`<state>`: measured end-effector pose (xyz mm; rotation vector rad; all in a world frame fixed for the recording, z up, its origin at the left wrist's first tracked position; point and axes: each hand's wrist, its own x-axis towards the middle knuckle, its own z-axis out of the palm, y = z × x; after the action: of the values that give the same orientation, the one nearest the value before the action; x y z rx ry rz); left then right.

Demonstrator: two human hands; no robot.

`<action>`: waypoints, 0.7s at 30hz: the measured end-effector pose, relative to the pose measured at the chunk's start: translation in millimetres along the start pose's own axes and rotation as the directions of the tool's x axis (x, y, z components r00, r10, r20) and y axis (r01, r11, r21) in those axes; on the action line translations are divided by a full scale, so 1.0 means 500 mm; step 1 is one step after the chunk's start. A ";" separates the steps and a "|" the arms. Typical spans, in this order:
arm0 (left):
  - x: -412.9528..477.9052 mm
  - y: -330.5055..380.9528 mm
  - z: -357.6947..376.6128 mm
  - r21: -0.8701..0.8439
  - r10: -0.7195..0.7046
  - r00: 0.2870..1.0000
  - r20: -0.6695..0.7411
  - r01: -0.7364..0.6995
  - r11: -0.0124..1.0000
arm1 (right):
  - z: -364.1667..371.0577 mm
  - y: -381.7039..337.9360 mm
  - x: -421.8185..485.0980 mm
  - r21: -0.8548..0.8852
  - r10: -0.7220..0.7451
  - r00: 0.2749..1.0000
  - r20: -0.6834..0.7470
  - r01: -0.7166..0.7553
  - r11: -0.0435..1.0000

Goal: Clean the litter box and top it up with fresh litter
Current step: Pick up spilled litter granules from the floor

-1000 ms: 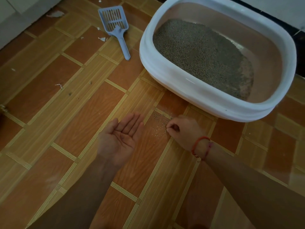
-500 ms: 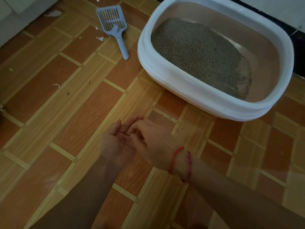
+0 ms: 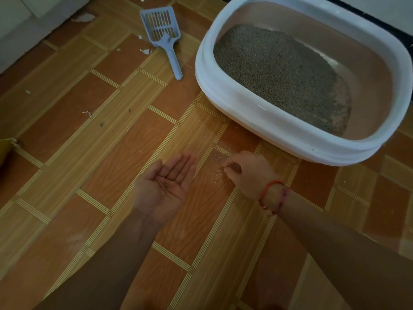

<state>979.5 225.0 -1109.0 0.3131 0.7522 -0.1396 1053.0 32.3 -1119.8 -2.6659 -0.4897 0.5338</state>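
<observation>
Pinched at the floor, your right hand (image 3: 248,173) picks at spilled litter granules (image 3: 218,167), while your left hand (image 3: 164,186) lies flat-open, palm up, cupping a few grains. Beyond them sits the white litter box (image 3: 234,95), half-filled with grey litter (image 3: 279,72); the blue slotted scoop (image 3: 164,34) lies left of it.

The floor (image 3: 107,157), patterned in brown wood-look tiles with striped borders, is carrying a white litter box (image 3: 257,108) at upper right. A blue scoop (image 3: 164,34) is lying flat just left of the box, handle pointing toward the camera. Spilled grains (image 3: 218,170) are lying scattered in front of the box. White scraps (image 3: 145,51) are sitting near the scoop.
</observation>
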 end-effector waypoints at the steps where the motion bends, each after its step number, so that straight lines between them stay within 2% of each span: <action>1: 0.000 0.000 0.000 0.003 0.001 1.000 -0.002 -0.001 1.000 | 0.002 0.000 0.003 -0.010 -0.004 1.000 0.002 0.004 1.000; 8: 0.003 0.000 0.002 0.018 0.001 1.000 -0.010 -0.001 1.000 | 0.014 -0.017 0.018 -0.025 -0.083 0.996 0.035 0.084 0.996; 17: 0.004 0.000 -0.003 0.016 0.001 1.000 -0.021 -0.001 1.000 | 0.039 -0.012 0.031 0.010 0.014 1.000 0.028 -0.014 1.000; 21: 0.007 -0.003 -0.004 0.003 -0.014 1.000 -0.019 0.014 1.000 | 0.037 -0.013 0.028 -0.035 0.005 0.999 0.037 -0.003 0.999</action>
<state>980.6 224.1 -1113.1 0.3126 0.7731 -0.1515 1055.4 48.8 -1137.1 -2.6945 -0.5087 0.5826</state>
